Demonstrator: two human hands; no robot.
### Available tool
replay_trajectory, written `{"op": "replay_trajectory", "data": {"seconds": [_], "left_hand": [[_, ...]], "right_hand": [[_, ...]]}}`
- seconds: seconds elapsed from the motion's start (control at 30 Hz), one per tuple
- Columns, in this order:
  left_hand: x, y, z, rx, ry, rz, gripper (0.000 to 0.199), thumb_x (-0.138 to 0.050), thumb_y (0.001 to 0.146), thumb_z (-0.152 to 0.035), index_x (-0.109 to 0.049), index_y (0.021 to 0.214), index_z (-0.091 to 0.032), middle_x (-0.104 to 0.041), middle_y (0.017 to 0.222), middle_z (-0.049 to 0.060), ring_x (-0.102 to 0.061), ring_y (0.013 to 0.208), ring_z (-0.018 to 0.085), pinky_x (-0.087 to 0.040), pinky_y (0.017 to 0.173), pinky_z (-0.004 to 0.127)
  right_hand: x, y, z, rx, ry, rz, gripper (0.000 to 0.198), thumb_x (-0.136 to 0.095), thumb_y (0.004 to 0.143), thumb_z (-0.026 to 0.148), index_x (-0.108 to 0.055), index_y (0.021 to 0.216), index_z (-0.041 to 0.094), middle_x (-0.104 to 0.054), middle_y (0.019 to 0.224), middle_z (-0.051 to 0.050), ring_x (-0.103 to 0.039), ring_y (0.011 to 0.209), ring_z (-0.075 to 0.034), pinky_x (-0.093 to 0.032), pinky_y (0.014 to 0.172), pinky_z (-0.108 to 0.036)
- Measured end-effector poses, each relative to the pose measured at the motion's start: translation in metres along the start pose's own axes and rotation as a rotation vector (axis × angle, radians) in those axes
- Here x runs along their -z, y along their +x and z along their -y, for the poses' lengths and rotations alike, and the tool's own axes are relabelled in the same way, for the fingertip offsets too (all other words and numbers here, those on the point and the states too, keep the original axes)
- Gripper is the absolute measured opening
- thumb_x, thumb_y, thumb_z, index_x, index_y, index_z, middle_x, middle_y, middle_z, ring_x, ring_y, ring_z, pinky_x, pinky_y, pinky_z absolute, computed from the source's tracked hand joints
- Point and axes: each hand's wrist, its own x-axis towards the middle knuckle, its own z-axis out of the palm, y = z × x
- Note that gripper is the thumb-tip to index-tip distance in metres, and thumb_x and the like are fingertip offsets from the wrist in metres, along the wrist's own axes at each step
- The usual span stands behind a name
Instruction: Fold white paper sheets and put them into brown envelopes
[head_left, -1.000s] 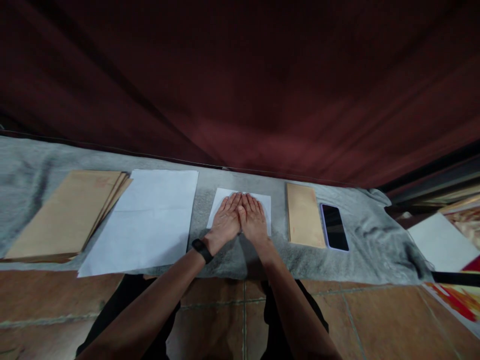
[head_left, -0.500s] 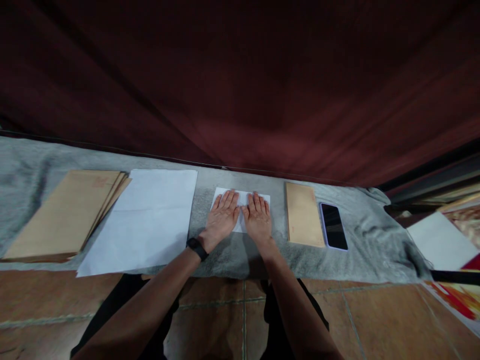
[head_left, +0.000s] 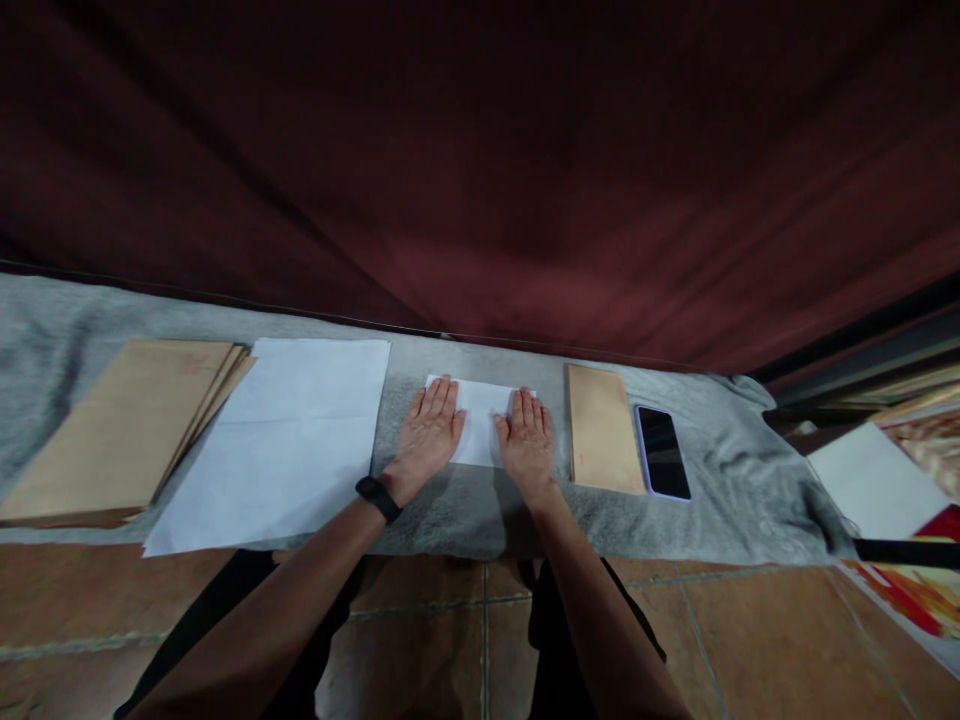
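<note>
A small folded sheet of white paper (head_left: 480, 425) lies flat on the grey cloth in front of me. My left hand (head_left: 431, 428) rests palm down over its left edge, fingers stretched out. Over the right edge lies my right hand (head_left: 526, 440), also flat, with the thumb pointing inward. The middle of the paper shows between both hands; its side edges are partly hidden under them. To the left is a stack of large white sheets (head_left: 300, 430), and to the right a brown envelope or stack of envelopes (head_left: 604, 430).
Large brown envelopes (head_left: 112, 430) are piled at the far left. A phone (head_left: 663, 452) with a pale purple case lies right of the smaller envelopes. Grey cloth (head_left: 750, 480) covers the bench, with a dark red curtain (head_left: 480, 200) behind it. Tiled floor (head_left: 420, 640) is below.
My hands have slid apart, the left one leftward and the right one slightly rightward, from the middle of the folded paper to its side edges. More of the paper shows.
</note>
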Motion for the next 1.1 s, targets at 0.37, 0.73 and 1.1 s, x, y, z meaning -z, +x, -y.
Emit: {"op": "replay_trajectory", "data": {"seconds": [0.37, 0.73, 1.1], "left_hand": [[-0.001, -0.005, 0.01, 0.029, 0.026, -0.011, 0.063, -0.025, 0.106, -0.035, -0.04, 0.157, -0.001, -0.038, 0.165, 0.018, -0.029, 0.157, 0.027, -0.021, 0.13, 0.047], [0.008, -0.027, -0.025, -0.156, -0.067, 0.022, 0.057, -0.026, 0.107, -0.03, -0.039, 0.159, -0.009, -0.037, 0.167, 0.012, -0.026, 0.159, 0.025, -0.021, 0.131, 0.048], [0.001, -0.031, -0.017, -0.154, -0.03, 0.024, 0.057, -0.029, 0.108, -0.033, -0.039, 0.159, -0.011, -0.035, 0.167, 0.013, -0.027, 0.158, 0.026, -0.021, 0.131, 0.05]], "right_hand": [[0.006, -0.007, -0.013, -0.012, -0.045, -0.022, 0.062, -0.033, 0.11, 0.042, -0.041, 0.156, 0.0, -0.044, 0.16, -0.026, -0.044, 0.147, -0.034, -0.035, 0.12, -0.053], [0.02, -0.017, 0.019, 0.132, 0.056, 0.13, 0.054, -0.033, 0.11, 0.029, -0.037, 0.16, 0.01, -0.032, 0.169, -0.014, -0.027, 0.158, -0.027, -0.025, 0.127, -0.05], [0.016, -0.021, 0.009, 0.118, 0.03, 0.145, 0.057, -0.039, 0.109, 0.038, -0.038, 0.16, 0.012, -0.035, 0.167, -0.016, -0.032, 0.156, -0.029, -0.025, 0.127, -0.05]]}}
